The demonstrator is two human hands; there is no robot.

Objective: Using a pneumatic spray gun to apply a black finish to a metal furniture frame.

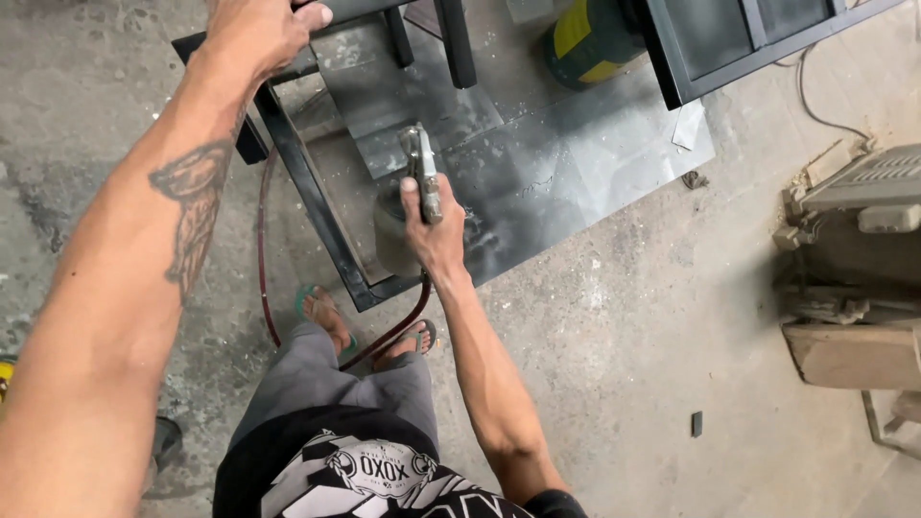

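Note:
My left hand (pixel 259 34) grips the top rail of a black metal frame (pixel 307 187) at the upper left, with the arm stretched forward. My right hand (pixel 436 235) is closed around a paint spray gun (pixel 422 173), its grey cup (pixel 391 230) hanging just left of my fist. The gun's nozzle points away from me, over the frame's lower bar. A dark red hose (pixel 264 259) curves from the gun down past my sandalled feet (pixel 326 312).
A grey metal sheet (pixel 576 163) lies on the concrete floor under the frames. A second black frame (pixel 729 48) stands at the upper right beside a green and yellow can (pixel 585 38). Dusty wooden pieces and a machine (pixel 854 269) sit at the right edge.

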